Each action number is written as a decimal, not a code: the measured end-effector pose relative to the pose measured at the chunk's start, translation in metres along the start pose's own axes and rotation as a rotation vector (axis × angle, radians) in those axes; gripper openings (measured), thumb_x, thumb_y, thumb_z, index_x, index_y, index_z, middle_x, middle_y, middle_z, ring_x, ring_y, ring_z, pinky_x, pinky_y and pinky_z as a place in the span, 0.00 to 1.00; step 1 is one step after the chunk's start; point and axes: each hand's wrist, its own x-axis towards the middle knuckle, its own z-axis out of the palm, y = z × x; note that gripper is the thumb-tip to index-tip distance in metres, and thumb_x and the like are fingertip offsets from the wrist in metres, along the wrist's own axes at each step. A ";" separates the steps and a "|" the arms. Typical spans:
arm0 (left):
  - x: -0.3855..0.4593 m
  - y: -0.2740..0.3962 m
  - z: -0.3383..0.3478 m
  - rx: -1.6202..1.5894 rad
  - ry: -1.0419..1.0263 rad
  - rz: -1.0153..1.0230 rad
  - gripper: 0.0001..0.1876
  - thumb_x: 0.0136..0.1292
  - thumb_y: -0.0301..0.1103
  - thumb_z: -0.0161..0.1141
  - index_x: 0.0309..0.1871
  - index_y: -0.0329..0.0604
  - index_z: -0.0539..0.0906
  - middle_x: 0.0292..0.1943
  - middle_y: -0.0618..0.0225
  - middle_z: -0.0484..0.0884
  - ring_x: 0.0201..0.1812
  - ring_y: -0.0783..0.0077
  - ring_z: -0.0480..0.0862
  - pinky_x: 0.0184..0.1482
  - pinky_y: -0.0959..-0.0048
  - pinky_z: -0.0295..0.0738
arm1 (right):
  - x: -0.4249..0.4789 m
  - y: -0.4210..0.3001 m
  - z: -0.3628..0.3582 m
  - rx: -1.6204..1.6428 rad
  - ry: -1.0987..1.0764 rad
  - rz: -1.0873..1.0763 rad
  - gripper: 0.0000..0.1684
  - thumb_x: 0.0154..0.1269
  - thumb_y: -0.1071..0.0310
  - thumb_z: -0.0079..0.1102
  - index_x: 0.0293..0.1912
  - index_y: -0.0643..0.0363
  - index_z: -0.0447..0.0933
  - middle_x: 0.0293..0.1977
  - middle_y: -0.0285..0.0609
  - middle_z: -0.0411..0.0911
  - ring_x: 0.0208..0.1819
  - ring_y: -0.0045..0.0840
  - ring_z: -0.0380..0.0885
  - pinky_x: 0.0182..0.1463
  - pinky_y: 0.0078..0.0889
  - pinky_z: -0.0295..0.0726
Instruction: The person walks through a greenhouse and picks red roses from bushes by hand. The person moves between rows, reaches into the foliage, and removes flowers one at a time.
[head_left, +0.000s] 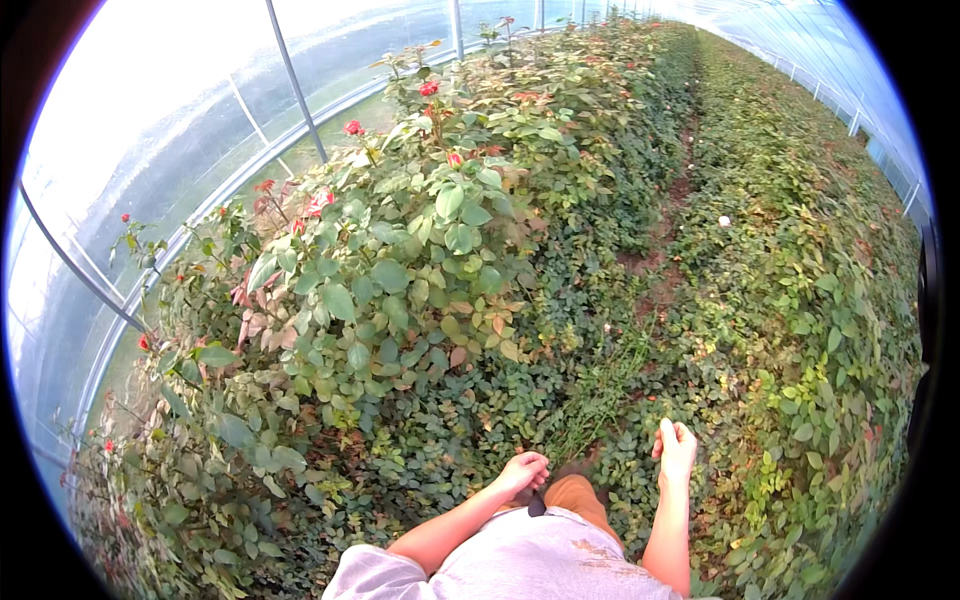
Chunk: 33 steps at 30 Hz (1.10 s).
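My left hand (525, 474) is at waist height just in front of my body, its fingers loosely curled. A dark object (536, 504) shows right below it at my waist; whether the hand touches it is unclear. Out to the right, my right hand (676, 444) is raised over low rose foliage, thumb and fingers drawn together, with nothing visible in it. Tall rose bushes (390, 277) with broad green leaves stand ahead and to the left. They carry red blooms (429, 88) and a red and white one (320, 202).
A narrow soil path (664, 255), partly overgrown, runs away between the rows. Thin green weeds (600, 397) lie across its near part. Low rose plants (795, 315) spread on the right. Metal greenhouse poles (296, 82) and clear film walls stand at the left.
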 end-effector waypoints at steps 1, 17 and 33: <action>0.000 -0.002 -0.006 -0.029 0.042 -0.015 0.09 0.64 0.36 0.50 0.40 0.42 0.76 0.29 0.70 0.80 0.26 0.81 0.76 0.28 0.81 0.72 | 0.014 -0.005 0.011 0.011 -0.021 0.032 0.15 0.63 0.64 0.53 0.22 0.56 0.67 0.13 0.31 0.66 0.12 0.13 0.62 0.16 0.17 0.60; 0.163 0.109 0.090 -0.021 0.273 0.073 0.12 0.64 0.37 0.50 0.45 0.41 0.75 0.32 0.69 0.79 0.28 0.79 0.77 0.30 0.80 0.74 | 0.321 -0.043 0.004 -0.027 -0.194 -0.091 0.14 0.66 0.59 0.50 0.31 0.60 0.70 0.25 0.34 0.73 0.15 0.11 0.64 0.16 0.15 0.62; 0.186 0.328 0.038 0.021 1.006 0.873 0.06 0.64 0.25 0.49 0.42 0.39 0.74 0.28 0.71 0.77 0.26 0.83 0.73 0.29 0.83 0.69 | 0.403 -0.028 0.086 -0.059 -0.548 0.114 0.06 0.66 0.69 0.48 0.36 0.61 0.70 0.30 0.34 0.75 0.19 0.12 0.68 0.19 0.15 0.66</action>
